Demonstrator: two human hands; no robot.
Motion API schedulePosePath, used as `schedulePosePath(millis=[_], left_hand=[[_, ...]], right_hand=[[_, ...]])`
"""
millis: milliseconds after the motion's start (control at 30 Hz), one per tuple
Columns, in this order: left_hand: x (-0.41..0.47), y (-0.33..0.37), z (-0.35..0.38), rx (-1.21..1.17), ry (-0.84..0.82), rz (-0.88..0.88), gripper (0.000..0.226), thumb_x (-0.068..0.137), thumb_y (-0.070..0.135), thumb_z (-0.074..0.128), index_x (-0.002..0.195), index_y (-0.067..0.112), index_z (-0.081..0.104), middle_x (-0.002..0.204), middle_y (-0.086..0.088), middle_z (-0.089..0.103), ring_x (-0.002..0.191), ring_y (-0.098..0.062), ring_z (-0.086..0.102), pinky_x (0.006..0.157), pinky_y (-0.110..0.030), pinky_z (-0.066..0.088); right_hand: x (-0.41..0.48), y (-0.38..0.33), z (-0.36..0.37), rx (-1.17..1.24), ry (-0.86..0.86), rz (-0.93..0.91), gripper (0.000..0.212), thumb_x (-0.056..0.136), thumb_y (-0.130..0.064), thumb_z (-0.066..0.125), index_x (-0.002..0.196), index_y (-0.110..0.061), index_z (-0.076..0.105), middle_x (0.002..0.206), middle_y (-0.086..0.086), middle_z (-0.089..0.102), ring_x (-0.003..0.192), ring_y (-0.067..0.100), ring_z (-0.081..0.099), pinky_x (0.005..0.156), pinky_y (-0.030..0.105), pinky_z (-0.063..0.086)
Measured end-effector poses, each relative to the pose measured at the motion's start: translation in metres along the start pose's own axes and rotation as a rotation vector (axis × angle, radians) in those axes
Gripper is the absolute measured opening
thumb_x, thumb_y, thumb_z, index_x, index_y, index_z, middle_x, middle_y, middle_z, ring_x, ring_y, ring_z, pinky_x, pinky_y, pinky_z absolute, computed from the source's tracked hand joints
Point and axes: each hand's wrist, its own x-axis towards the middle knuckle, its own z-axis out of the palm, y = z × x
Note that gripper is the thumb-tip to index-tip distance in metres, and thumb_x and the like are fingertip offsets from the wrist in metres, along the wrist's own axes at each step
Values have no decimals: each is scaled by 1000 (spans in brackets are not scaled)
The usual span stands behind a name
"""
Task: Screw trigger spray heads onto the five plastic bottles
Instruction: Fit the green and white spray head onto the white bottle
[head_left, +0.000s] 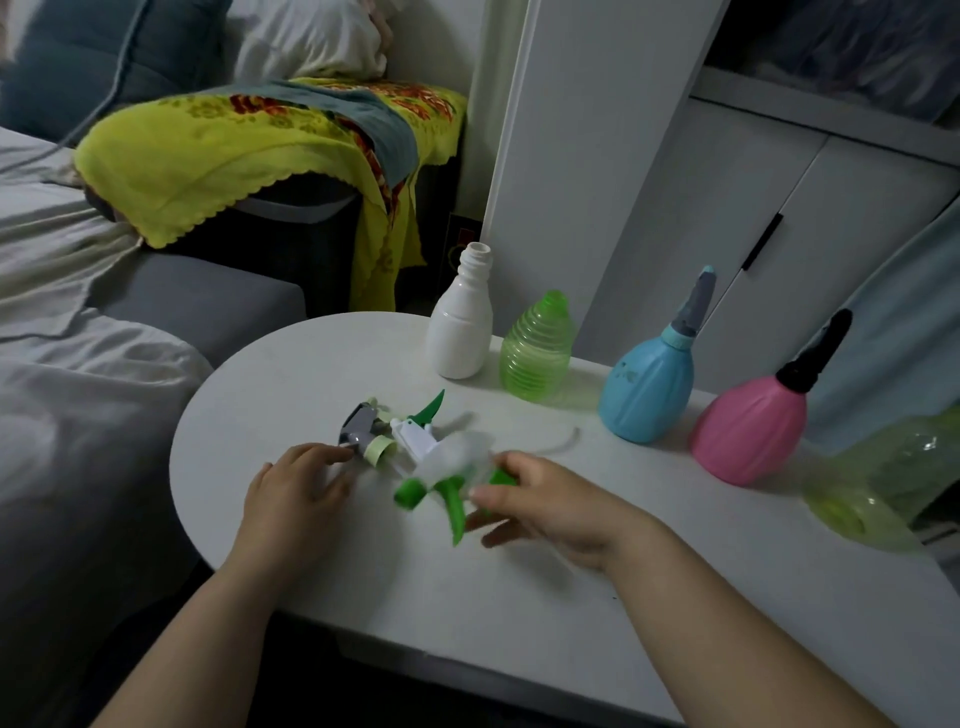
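Her right hand (540, 501) pinches a green-and-white spray head (447, 480) loosely; the left hand (296, 493), fingers half spread, touches the grey spray head (361, 426).

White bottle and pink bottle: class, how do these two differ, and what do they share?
The white bottle is tall with straight sides; the pink bottle is squat, bulbous and ribbed. The white bottle's threaded neck is bare and open; the pink bottle's neck carries a black pointed piece. Both stand upright on the table, with no trigger head.
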Motion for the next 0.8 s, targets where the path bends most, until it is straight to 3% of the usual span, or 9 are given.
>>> schedulePosePath(millis=[100, 300, 400, 600, 700, 800], left_hand=[[-2, 2, -1, -25, 34, 9, 23, 82, 5, 55, 104, 8, 62, 119, -17, 56, 111, -34, 50, 98, -44, 34], [0, 21, 0, -91, 171, 76, 24, 82, 10, 58, 105, 8, 61, 119, -15, 57, 106, -30, 51, 90, -39, 37], [12, 39, 1, -157, 182, 110, 30, 83, 14, 56, 113, 12, 55, 121, -12, 55, 98, -20, 48, 81, -31, 36], [72, 74, 14, -226, 166, 115, 52, 80, 23, 60, 127, 15, 39, 133, -9, 47, 121, -21, 43, 91, -33, 35], [105, 85, 23, -236, 147, 89, 67, 76, 27, 66, 132, 15, 31, 140, -11, 39, 125, -24, 40, 96, -38, 36], [131, 95, 31, -273, 146, 101, 76, 72, 33, 69, 134, 16, 28, 143, -10, 36, 128, -25, 37, 100, -40, 34]], right_hand=[[-7, -4, -17, 331, 123, -53, 10, 84, -7, 50, 93, -11, 47, 72, 0, 67, 58, 13, 66, 55, 23, 54], [-16, -9, -46, 656, 351, -174, 12, 87, -11, 45, 77, -12, 50, 59, 1, 55, 40, 7, 50, 45, 19, 50], [-16, -13, -59, 771, 411, -246, 17, 91, -16, 38, 82, -11, 52, 64, 3, 54, 43, 7, 51, 46, 18, 50], [-14, -20, -80, 830, 383, -505, 16, 84, -4, 42, 85, -11, 56, 63, -3, 71, 58, 8, 65, 62, 19, 56], [-9, -18, -87, 817, 353, -524, 21, 68, -7, 51, 88, -8, 57, 67, -1, 72, 68, 11, 68, 71, 23, 57], [-5, -12, -94, 782, 363, -495, 26, 65, -7, 51, 90, -7, 56, 68, 0, 72, 72, 11, 69, 74, 22, 56]])
